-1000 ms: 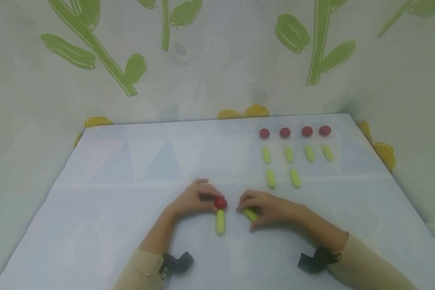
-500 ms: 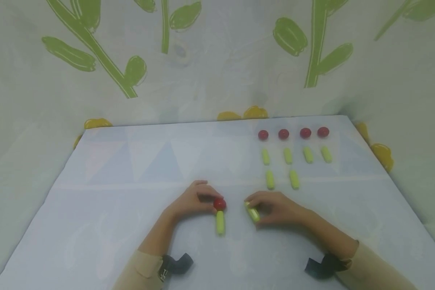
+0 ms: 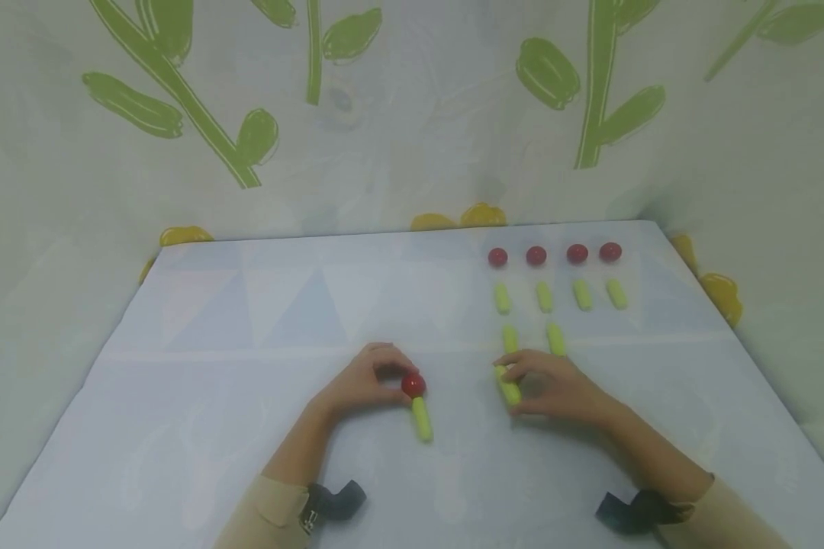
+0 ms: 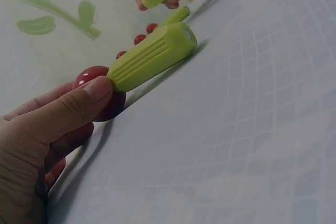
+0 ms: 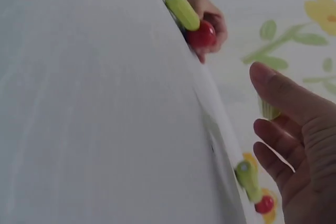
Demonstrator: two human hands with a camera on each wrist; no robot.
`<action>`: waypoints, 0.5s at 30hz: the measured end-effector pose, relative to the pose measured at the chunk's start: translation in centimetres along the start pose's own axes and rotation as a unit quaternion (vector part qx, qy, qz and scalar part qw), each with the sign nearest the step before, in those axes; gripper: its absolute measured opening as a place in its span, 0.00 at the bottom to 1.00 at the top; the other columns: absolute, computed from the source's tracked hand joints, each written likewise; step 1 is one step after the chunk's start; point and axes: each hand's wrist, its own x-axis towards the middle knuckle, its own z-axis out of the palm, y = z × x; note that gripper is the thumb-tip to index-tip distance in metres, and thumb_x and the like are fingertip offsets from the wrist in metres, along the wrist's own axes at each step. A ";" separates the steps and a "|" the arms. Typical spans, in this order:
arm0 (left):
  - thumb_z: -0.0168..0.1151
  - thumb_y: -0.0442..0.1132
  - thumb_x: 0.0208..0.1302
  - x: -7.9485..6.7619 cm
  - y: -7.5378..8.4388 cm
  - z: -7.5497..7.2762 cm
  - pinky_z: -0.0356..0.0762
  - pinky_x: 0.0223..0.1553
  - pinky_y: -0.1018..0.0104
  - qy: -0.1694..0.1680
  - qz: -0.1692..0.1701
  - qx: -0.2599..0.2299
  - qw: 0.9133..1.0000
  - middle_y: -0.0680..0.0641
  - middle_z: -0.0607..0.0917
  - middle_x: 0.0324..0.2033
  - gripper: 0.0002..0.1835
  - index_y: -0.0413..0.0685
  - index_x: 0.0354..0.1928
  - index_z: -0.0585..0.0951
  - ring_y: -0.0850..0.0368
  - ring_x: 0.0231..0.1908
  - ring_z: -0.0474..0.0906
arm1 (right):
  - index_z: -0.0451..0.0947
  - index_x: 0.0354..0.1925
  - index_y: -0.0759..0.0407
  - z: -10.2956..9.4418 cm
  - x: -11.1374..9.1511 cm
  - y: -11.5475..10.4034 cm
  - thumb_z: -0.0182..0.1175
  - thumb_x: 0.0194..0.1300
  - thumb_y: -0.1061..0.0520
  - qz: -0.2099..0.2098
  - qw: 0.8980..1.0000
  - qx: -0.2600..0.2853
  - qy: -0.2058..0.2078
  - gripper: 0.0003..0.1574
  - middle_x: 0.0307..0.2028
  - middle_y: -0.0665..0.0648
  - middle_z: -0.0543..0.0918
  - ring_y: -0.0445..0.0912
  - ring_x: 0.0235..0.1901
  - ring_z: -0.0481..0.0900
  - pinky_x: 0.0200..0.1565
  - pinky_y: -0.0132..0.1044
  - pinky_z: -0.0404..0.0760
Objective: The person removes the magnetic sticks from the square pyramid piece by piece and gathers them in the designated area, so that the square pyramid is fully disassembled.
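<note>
My left hand (image 3: 364, 381) pinches a glossy red ball (image 3: 413, 384) between thumb and fingers. A yellow-green ridged stick (image 3: 422, 421) juts from that ball toward the near edge; in the left wrist view its end meets the ball (image 4: 86, 74) beside my thumb. Farther right, my right hand (image 3: 563, 387) holds another yellow-green stick (image 3: 509, 386) by thumb and fingertips, its far end close to a lying stick (image 3: 510, 337). In the right wrist view the held stick (image 5: 270, 109) is mostly hidden behind the thumb.
A row of red balls (image 3: 536, 255) lies at the table's back right. Several yellow-green sticks (image 3: 545, 296) lie in rows before them; one (image 3: 555, 338) is partly behind my right hand. The white table (image 3: 199, 427) meets a leaf-patterned backdrop (image 3: 412, 137).
My right hand has moved right and slightly away with its stick, toward the lying sticks. The left hand keeps its place, while the stick on its ball has swung slightly right at the near end.
</note>
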 end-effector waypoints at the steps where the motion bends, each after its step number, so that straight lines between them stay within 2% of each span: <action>1: 0.75 0.39 0.47 0.1 -0.1 0.0 0.69 0.51 0.63 0.001 0.008 -0.001 1.000 0.59 0.84 0.40 0.19 0.57 0.44 0.83 0.62 0.45 0.75 | 0.79 0.43 0.51 -0.4 -0.2 -0.1 0.75 0.44 0.60 0.027 1.000 -0.007 0.003 0.25 0.49 0.56 0.82 0.35 0.54 0.74 0.55 0.19 0.69; 2: 0.75 0.39 0.47 0.2 -0.2 0.1 0.69 0.51 0.64 0.001 0.015 0.001 1.000 0.59 0.84 0.40 0.19 0.56 0.44 0.83 0.62 0.44 0.75 | 0.79 0.43 0.50 -0.7 -0.4 -0.1 0.75 0.45 0.59 0.052 0.999 -0.014 0.007 0.24 0.49 0.55 0.82 0.33 0.54 0.73 0.54 0.19 0.70; 4: 0.75 0.40 0.47 0.2 -0.3 0.1 0.69 0.51 0.64 0.002 0.024 0.010 1.000 0.59 0.84 0.40 0.20 0.55 0.45 0.83 0.63 0.44 0.76 | 0.80 0.42 0.49 -1.5 -0.7 0.0 0.75 0.45 0.60 0.073 0.997 -0.016 0.022 0.24 0.49 0.54 0.82 0.30 0.54 0.72 0.53 0.19 0.71; 10: 0.75 0.41 0.46 0.1 -0.4 0.2 0.68 0.50 0.63 0.012 0.035 0.038 0.999 0.58 0.83 0.40 0.21 0.53 0.46 0.84 0.63 0.44 0.75 | 0.79 0.45 0.57 -3.4 -1.4 1.5 0.76 0.37 0.67 0.058 0.995 -0.042 0.072 0.32 0.49 0.55 0.82 0.28 0.51 0.73 0.51 0.17 0.70; 13: 0.75 0.37 0.45 0.2 0.0 0.2 0.71 0.48 0.63 0.017 0.043 0.030 0.998 0.54 0.84 0.39 0.21 0.49 0.45 0.83 0.60 0.43 0.76 | 0.78 0.48 0.57 -4.3 -1.7 1.9 0.76 0.39 0.66 0.093 0.991 -0.066 0.074 0.33 0.50 0.57 0.81 0.26 0.50 0.72 0.50 0.18 0.71; 15: 0.75 0.33 0.44 0.3 0.8 0.0 0.73 0.47 0.64 0.018 0.057 0.018 0.998 0.50 0.84 0.38 0.21 0.45 0.44 0.83 0.57 0.42 0.77 | 0.78 0.50 0.57 -5.0 -1.9 1.9 0.75 0.42 0.64 0.122 0.987 -0.076 0.073 0.33 0.52 0.56 0.80 0.25 0.49 0.71 0.50 0.18 0.71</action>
